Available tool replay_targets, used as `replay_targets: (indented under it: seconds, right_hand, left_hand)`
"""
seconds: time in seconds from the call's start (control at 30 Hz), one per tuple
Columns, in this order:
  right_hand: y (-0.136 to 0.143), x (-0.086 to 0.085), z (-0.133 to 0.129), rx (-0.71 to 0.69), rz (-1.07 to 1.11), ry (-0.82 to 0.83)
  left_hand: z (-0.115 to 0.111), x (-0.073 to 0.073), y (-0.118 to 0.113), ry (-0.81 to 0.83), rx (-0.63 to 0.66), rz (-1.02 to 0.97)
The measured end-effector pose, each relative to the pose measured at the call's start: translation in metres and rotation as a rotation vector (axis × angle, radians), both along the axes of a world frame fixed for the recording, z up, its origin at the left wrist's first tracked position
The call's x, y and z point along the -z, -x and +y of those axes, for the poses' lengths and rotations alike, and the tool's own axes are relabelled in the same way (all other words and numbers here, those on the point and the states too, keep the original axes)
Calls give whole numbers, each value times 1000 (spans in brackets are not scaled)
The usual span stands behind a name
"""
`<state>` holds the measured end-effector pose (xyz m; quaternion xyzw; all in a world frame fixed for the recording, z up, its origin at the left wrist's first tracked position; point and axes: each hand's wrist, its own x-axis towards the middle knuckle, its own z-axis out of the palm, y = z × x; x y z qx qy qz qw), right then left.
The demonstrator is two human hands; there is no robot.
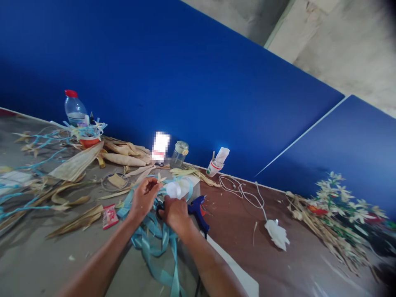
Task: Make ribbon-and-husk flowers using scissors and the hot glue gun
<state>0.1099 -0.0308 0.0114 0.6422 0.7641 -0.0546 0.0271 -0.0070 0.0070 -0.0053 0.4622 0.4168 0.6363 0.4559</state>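
My left hand (144,197) is closed, pinching a small pale flower of dried husk (160,178) between thumb and fingertips. Just right of it, my right hand (176,212) is closed at the dark looped handle of a pair of scissors (159,208); the blades are hidden. A white round spool (173,189) sits right beyond my right hand. Light blue ribbon (150,243) lies in loose loops under and in front of both hands. To the right of my right hand rests a blue glue gun (198,212).
Dried corn husks (123,159) and a red packet (110,216) lie left. Behind stand a bottle (75,112), a glass jar (180,153) and a white cup (214,168). A white cable (244,193) and husk flowers (343,196) are right. A blue partition (198,82) borders the table.
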Motion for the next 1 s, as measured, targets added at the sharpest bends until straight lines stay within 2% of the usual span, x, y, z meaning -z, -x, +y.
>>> replay_targets:
  seconds: [0.13,0.23,0.33,0.47,0.73,0.9,1.0]
  right_hand:
    - [-10,-4,2,-15,47,66]
    - [-13,-6,2,12,40,5]
    - [-10,-1,3,55,11,-100]
    - [-9,7,13,118,4,-136]
    - [-36,10,39,280,8,-153]
    - [-37,17,39,228,49,-155]
    - [-36,17,39,197,41,-97]
  left_hand:
    - [5,0,2,41,39,-164]
    - [6,-3,3,46,30,-211]
    - [5,-4,4,26,42,-233]
    - [4,-5,5,18,43,-241]
    - [1,-10,4,40,17,-249]
    - [1,-7,4,19,30,-198]
    - [1,-6,4,17,59,-156]
